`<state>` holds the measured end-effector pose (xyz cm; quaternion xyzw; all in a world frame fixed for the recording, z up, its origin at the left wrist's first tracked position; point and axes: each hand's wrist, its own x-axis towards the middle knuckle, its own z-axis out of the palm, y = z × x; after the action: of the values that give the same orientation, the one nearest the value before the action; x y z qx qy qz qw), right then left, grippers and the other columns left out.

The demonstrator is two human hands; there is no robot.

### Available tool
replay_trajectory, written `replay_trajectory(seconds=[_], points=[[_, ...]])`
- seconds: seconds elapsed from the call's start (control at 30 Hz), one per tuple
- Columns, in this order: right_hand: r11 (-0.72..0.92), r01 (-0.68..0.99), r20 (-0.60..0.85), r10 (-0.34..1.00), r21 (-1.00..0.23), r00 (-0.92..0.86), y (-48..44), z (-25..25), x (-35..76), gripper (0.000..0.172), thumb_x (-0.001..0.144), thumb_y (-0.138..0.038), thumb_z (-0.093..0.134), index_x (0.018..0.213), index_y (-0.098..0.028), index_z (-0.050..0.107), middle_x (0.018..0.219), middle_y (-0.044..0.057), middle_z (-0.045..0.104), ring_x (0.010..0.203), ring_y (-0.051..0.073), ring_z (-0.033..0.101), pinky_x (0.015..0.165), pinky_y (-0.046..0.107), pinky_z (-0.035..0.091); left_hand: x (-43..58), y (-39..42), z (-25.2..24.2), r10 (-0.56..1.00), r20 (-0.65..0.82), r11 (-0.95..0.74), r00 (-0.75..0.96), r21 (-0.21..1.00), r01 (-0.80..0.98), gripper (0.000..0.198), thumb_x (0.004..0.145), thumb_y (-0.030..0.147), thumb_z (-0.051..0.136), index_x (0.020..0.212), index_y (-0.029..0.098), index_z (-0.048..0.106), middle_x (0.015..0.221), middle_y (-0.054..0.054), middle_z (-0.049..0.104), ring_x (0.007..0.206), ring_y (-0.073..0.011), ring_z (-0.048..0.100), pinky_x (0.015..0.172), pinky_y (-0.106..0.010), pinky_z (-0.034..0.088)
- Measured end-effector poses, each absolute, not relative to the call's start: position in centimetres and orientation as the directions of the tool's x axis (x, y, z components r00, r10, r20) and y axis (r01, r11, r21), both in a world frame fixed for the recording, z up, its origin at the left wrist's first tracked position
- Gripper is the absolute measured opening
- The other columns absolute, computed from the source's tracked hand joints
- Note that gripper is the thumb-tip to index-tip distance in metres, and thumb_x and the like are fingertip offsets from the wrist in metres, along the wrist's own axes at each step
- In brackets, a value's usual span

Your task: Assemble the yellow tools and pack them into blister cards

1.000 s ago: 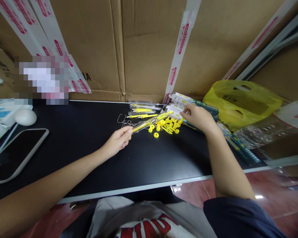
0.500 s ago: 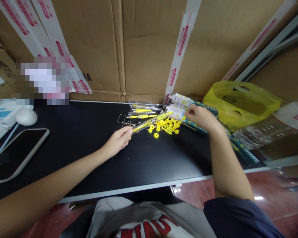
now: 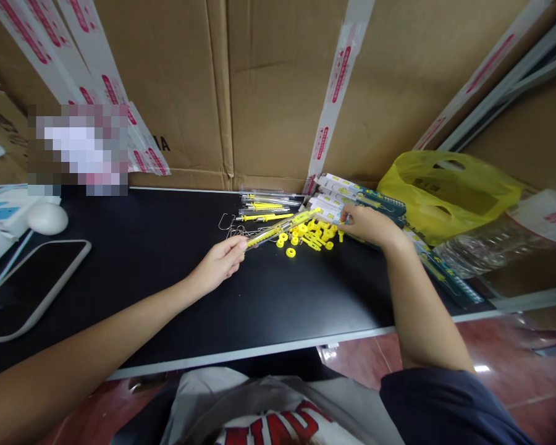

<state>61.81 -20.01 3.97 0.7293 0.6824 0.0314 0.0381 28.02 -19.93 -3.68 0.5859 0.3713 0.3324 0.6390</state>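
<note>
Yellow-cored clear tube (image 3: 280,228) clamped at its near end in the grip of the left hand (image 3: 220,262), thumb and fingers closed together on it; slants up off the black counter (image 3: 167,259) from the fingertips toward 2 o'clock, far tip at the 12 o'clock edge of a scatter of small yellow parts (image 3: 311,238). Right hand (image 3: 369,224) at 3 o'clock of that scatter, knuckles up, fingertips bunched at its edge beside one yellow piece; cannot tell whether this grip is closed on anything. Hovers partly over a fanned stack of printed packet cards (image 3: 338,193), set at 1 o'clock of the scatter against the cardboard boxes (image 3: 269,93). More clear tubes (image 3: 266,207) side by side at 10 o'clock of the scatter; thin wire hooks (image 3: 229,225) just beside them, toward 8 o'clock. Yellow plastic bag (image 3: 445,191) at 2 o'clock beyond the right hand; crumpled clear bag (image 3: 482,247) just below it, nearer the counter edge. Far off at 9 o'clock, a dark-screened tablet (image 3: 32,278) and a white egg-shaped thing (image 3: 47,217), well apart from both hands.
</note>
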Motion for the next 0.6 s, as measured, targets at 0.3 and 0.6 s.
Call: replay_trajectory(seconds=[0.3,0.6], points=[[0.107,0.994,-0.186,0.977,0.003,-0.104,-20.0,3.8,60.1,0.022,0.074,-0.025,0.062,0.095,-0.02,0.065,0.071,0.001,0.064,0.061,0.015,0.054,0.054,0.024,0.03,27.9,-19.8,-3.9,0.857,-0.079,0.081,0.509,0.997,0.019,0.05,0.078,0.059,0.058,0.097,0.013,0.055,0.057,0.01,0.029,0.041,-0.0031,0.026,0.036,-0.016,0.018],[0.22,0.751,0.155,0.975,-0.622,-0.158,-20.8,5.7,60.5,0.032,0.079,-0.046,0.064,0.094,-0.019,0.057,0.059,-0.004,0.054,0.046,0.009,0.046,0.043,0.021,0.035,28.0,-19.9,-3.9,0.859,-0.077,0.069,0.506,0.997,0.035,0.052,0.076,0.062,0.058,0.095,0.014,0.053,0.057,0.01,0.03,0.041,-0.0029,0.027,0.035,-0.015,0.018]])
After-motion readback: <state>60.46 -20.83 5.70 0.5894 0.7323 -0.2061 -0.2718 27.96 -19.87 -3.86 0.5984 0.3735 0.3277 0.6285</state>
